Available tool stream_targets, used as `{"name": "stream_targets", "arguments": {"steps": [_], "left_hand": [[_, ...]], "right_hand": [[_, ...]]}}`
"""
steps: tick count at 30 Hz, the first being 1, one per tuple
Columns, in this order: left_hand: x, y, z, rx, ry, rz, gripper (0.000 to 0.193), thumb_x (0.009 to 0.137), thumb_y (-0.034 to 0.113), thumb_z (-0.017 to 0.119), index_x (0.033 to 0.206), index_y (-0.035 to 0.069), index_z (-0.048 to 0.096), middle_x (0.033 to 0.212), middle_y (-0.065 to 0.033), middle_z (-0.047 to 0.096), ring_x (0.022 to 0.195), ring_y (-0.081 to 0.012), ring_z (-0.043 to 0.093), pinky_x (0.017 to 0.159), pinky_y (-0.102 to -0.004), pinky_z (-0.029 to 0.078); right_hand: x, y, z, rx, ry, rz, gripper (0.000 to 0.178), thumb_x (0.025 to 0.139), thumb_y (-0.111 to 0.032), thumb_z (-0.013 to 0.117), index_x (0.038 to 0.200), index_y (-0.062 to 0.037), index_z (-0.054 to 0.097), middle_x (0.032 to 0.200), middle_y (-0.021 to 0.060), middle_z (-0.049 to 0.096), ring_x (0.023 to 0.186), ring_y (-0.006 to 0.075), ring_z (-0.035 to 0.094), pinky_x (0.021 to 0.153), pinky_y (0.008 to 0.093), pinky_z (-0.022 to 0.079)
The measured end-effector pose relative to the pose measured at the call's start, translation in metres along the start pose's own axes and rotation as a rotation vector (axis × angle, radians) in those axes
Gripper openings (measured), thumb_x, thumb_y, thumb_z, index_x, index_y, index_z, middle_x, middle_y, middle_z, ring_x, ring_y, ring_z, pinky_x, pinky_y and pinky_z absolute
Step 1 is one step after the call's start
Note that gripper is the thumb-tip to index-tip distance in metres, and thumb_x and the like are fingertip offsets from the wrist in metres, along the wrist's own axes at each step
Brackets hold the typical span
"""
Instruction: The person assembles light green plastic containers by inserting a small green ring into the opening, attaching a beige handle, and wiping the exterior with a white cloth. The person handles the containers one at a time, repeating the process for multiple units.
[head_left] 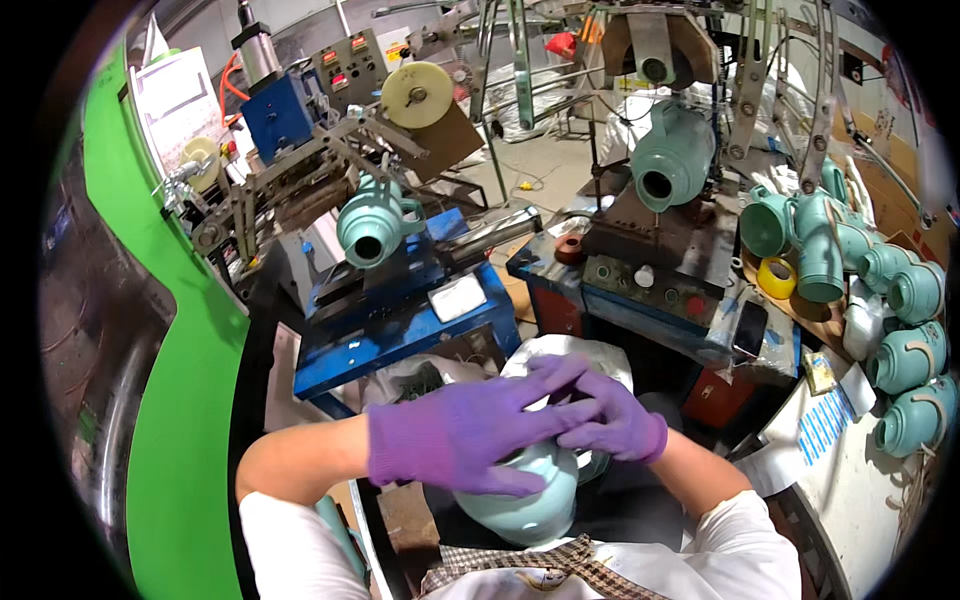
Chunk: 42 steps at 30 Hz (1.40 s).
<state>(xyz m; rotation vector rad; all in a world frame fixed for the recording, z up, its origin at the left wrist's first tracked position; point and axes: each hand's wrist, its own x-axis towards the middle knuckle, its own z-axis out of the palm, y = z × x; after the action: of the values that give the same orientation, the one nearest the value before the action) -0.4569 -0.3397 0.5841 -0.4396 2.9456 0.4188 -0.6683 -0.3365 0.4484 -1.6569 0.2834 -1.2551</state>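
Both my hands wear purple gloves and meet over a pale teal jug (525,500) held close to my body at the lower middle. My left hand (455,435) lies flat across the jug's top and side. My right hand (615,415) grips its upper right part, fingers pointing left and touching the left hand's fingertips. Most of the jug's top is hidden by the gloves. A second teal jug (372,225) sits mounted on the blue machine (400,320) ahead on the left. A third teal jug (670,160) is mounted on the dark machine (660,270) ahead on the right.
Several more teal jugs (905,350) stand crowded on the bench at the right, with a yellow tape roll (777,277) and a dark phone (750,328) beside them. A green panel (180,400) runs down the left. Metal frames and cables fill the back.
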Motion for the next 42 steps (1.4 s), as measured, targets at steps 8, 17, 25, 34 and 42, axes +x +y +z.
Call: {"name": "stream_targets", "arguments": {"steps": [8,17,25,34,42], "left_hand": [[-0.138,-0.062,0.125,-0.640,0.470,-0.632,0.058,0.099,0.038,0.062,0.147,0.008,0.051,0.140,-0.0242,0.055,0.118,-0.0357,0.063,0.102,-0.0402,0.049],[-0.161,-0.055,0.237,-0.159,1.197,-0.875,0.072,0.079,0.031,0.079,0.138,0.000,0.052,0.126,-0.0199,0.061,0.115,-0.0362,0.060,0.100,-0.0425,0.045],[-0.062,-0.129,0.144,0.199,1.240,-0.532,0.046,0.099,0.020,0.059,0.139,-0.001,0.053,0.137,-0.0187,0.058,0.122,-0.0301,0.060,0.104,-0.0387,0.047],[0.219,-0.131,0.051,-0.048,1.414,-0.112,0.055,0.090,0.033,0.065,0.141,0.013,0.058,0.146,-0.0218,0.048,0.126,-0.0372,0.056,0.102,-0.0448,0.049],[0.383,-0.206,-0.022,0.107,1.120,-0.191,0.053,0.088,0.032,0.065,0.136,0.009,0.061,0.127,-0.0200,0.063,0.123,-0.0368,0.056,0.104,-0.0430,0.044]], "right_hand": [[0.069,0.004,-0.167,-1.499,0.964,0.149,0.083,0.083,-0.024,0.075,0.152,-0.0073,0.033,0.113,0.0202,0.068,0.099,0.0359,0.069,0.086,0.0428,0.056],[0.089,-0.015,-0.193,-1.656,0.772,0.362,0.070,0.087,-0.017,0.062,0.153,-0.0310,0.042,0.096,0.0184,0.072,0.082,0.0377,0.070,0.073,0.0465,0.056],[-0.225,-0.046,-0.026,-0.560,1.178,-0.142,0.058,0.090,-0.028,0.065,0.138,0.0027,0.055,0.129,0.0166,0.063,0.118,0.0281,0.062,0.105,0.0415,0.049],[-0.340,-0.059,0.004,-0.091,1.225,0.122,0.033,0.079,-0.011,0.068,0.110,0.0005,0.068,0.112,0.0189,0.069,0.098,0.0297,0.069,0.087,0.0429,0.057],[-0.304,-0.072,0.010,-0.259,1.000,0.355,0.047,0.066,-0.005,0.069,0.112,0.0025,0.074,0.120,0.0172,0.071,0.104,0.0244,0.068,0.097,0.0359,0.052]]}}
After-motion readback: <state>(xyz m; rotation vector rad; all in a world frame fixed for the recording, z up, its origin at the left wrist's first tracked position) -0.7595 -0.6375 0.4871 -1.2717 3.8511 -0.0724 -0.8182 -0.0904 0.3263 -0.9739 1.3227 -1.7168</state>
